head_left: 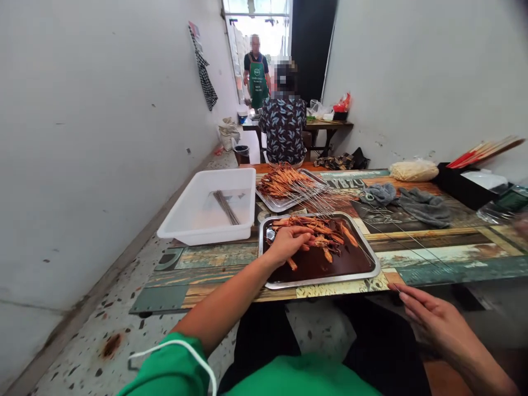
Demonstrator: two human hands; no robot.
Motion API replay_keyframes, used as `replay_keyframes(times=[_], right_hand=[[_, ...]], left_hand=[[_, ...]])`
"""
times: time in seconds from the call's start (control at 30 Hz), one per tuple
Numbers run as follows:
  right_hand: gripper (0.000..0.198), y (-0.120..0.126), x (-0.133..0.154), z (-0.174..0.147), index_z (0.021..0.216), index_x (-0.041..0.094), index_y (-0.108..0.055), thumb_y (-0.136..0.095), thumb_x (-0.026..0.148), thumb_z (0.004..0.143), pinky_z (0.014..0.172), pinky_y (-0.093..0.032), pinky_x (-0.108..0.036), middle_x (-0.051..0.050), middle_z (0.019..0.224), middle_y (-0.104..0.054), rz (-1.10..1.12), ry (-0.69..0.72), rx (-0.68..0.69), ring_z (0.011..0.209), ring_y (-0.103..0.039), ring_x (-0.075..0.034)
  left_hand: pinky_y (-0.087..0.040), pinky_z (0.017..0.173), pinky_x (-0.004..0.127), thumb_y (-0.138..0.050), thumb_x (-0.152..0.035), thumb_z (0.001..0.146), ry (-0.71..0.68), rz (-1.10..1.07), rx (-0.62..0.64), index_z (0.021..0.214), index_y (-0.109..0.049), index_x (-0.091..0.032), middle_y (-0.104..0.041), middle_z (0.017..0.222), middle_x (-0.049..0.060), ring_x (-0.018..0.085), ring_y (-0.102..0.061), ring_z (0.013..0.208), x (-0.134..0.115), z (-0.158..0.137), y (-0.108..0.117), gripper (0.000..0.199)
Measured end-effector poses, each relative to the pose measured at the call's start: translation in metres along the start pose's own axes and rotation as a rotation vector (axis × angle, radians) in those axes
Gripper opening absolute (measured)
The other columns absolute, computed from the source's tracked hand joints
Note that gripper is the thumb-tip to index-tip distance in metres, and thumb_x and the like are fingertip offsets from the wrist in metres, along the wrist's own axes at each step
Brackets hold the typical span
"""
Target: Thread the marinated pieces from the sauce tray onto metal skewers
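Note:
My left hand is over a metal tray of dark brown sauce. Its fingers are pinched together on a piece of the reddish-brown, stringy food heaped there; the fingertips partly hide the piece. To the right, beyond the table's front edge, my right hand is closed, thumb against fingers, on the end of a thin metal skewer. The skewer points up and left over the tray's right side. Behind, a second metal tray carries more of this food, with many loose metal skewers lying across its right side.
A white plastic tub with a bundle of skewers stands left. Grey cloths, a bagged pale item and a black box with red-ended sticks are right. One person sits ahead; another in a green apron stands beyond.

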State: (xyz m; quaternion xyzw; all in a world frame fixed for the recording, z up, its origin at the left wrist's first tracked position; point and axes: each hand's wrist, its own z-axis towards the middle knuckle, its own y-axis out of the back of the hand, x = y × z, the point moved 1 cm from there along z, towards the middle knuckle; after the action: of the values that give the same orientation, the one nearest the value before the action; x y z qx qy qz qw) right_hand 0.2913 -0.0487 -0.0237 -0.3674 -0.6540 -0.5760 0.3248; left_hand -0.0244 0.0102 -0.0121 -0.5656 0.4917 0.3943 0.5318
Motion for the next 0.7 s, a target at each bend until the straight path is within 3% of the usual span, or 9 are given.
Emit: replay_keyframes(times=[0.07, 0.13, 0.37, 0.5, 0.7], right_hand=[[0.049, -0.007, 0.000, 0.000, 0.111, 0.016, -0.061, -0.059, 0.046, 0.071, 0.029, -0.022, -0.014, 0.007, 0.044, -0.045, 0.296, -0.249, 0.166, 0.028, -0.030, -0.003], [0.052, -0.010, 0.001, 0.001, 0.115, 0.017, -0.057, -0.060, 0.043, 0.071, 0.029, -0.013, -0.013, 0.011, 0.042, -0.035, 0.451, -0.361, 0.254, 0.026, -0.020, -0.001], [0.040, -0.004, 0.009, 0.011, 0.108, 0.018, -0.057, -0.055, 0.039, 0.073, 0.029, -0.009, -0.015, 0.011, 0.044, -0.036, 0.519, -0.457, 0.400, 0.024, -0.021, -0.001], [0.043, -0.004, -0.003, 0.018, 0.110, 0.017, -0.056, -0.048, 0.043, 0.076, 0.030, -0.010, -0.016, 0.010, 0.043, -0.039, 0.306, -0.363, 0.353, 0.024, -0.022, -0.003], [0.034, 0.002, -0.011, 0.016, 0.093, 0.016, -0.066, -0.051, 0.041, 0.076, 0.038, -0.032, -0.022, 0.004, 0.051, -0.050, -0.060, 0.055, 0.080, 0.042, -0.043, -0.010]], left_hand=[[-0.049, 0.057, 0.019, -0.066, -0.026, 0.070, 0.001, 0.006, 0.008, 0.092, -0.062, -0.007, -0.067, 0.083, 0.011, 0.013, -0.064, 0.071, 0.000, 0.000, 0.001, 0.029], [-0.049, 0.057, 0.020, -0.066, -0.028, 0.070, -0.002, 0.013, 0.008, 0.092, -0.062, -0.007, -0.067, 0.083, 0.011, 0.013, -0.064, 0.071, 0.000, 0.000, 0.001, 0.030], [-0.050, 0.058, 0.021, -0.067, -0.031, 0.068, -0.010, 0.034, 0.000, 0.094, -0.062, -0.007, -0.067, 0.086, 0.012, 0.014, -0.064, 0.073, -0.001, -0.001, 0.001, 0.035], [-0.050, 0.059, 0.021, -0.068, -0.032, 0.067, -0.014, 0.026, 0.000, 0.093, -0.063, -0.008, -0.068, 0.085, 0.011, 0.014, -0.064, 0.072, -0.002, -0.002, 0.001, 0.036], [-0.050, 0.058, 0.021, -0.070, -0.034, 0.065, -0.009, 0.008, -0.010, 0.091, -0.063, -0.009, -0.067, 0.083, 0.010, 0.013, -0.063, 0.070, -0.002, -0.002, 0.000, 0.037]])
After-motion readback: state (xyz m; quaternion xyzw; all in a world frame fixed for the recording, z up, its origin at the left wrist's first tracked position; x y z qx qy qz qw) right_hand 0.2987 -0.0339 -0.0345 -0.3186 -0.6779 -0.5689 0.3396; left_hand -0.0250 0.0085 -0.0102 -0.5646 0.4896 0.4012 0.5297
